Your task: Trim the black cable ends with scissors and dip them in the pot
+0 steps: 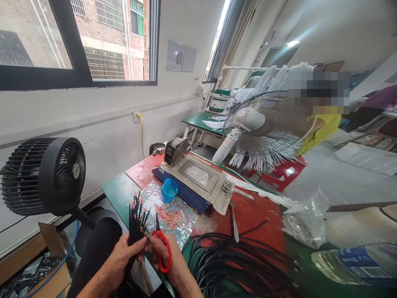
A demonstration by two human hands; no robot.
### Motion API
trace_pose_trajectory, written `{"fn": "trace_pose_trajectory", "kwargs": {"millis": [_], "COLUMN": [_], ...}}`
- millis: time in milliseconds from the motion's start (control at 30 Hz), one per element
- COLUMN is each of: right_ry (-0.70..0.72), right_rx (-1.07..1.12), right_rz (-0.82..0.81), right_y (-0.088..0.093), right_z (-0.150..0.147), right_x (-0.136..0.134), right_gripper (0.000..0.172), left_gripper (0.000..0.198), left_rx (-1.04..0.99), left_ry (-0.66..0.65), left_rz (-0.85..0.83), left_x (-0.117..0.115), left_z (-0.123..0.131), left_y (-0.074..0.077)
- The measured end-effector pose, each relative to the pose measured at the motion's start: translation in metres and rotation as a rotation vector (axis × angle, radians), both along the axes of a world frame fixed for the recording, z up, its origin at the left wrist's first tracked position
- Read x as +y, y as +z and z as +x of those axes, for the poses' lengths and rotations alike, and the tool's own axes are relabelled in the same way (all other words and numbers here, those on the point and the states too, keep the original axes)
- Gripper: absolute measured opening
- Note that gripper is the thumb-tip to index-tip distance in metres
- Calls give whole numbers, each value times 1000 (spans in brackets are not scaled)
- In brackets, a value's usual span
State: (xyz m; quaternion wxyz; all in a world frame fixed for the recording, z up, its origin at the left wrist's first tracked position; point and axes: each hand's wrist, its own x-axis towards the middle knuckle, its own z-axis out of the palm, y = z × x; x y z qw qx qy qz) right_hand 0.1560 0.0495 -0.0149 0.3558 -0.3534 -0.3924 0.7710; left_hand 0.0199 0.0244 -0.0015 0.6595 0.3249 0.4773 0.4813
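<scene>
My left hand (122,258) is closed round a bundle of black cables (136,219) with stripped, coloured wire ends pointing up. My right hand (169,258) holds red-handled scissors (163,244), fingers through the loops, blades pointing up beside the bundle. Both hands meet at the near edge of the table (118,190).
A solder pot (195,178) sits mid-table with a blue cup (169,190) and a plastic sheet strewn with red wire scraps (169,216). Coiled black cables (235,265) lie right. A black fan (46,176) stands left, a white fan (263,128) behind; a person in yellow (322,128) beyond.
</scene>
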Motion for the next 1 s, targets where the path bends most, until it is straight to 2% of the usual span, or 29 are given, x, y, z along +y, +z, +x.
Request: {"fn": "trace_pose_trajectory", "kwargs": {"millis": [200, 567, 833, 900, 1000], "right_ry": [4, -49, -60, -106, -194], "right_rx": [45, -3, -43, -105, -202], "right_rz": [1, -54, -38, -12, 131], "right_y": [2, -5, -5, -7, -11], "right_z": [1, 1, 0, -1, -1], "right_x": [-1, -1, 0, 1, 0], "right_gripper": [50, 53, 53, 52, 47], "left_gripper": [25, 30, 25, 24, 23], "left_rx": [-11, 33, 75, 64, 54], "left_ry": [4, 12, 4, 18, 43], "left_rz": [-5, 22, 37, 23, -3], "left_x": [-1, -1, 0, 0, 0], "left_z": [0, 0, 0, 0, 0], "left_y": [1, -1, -2, -2, -3]}}
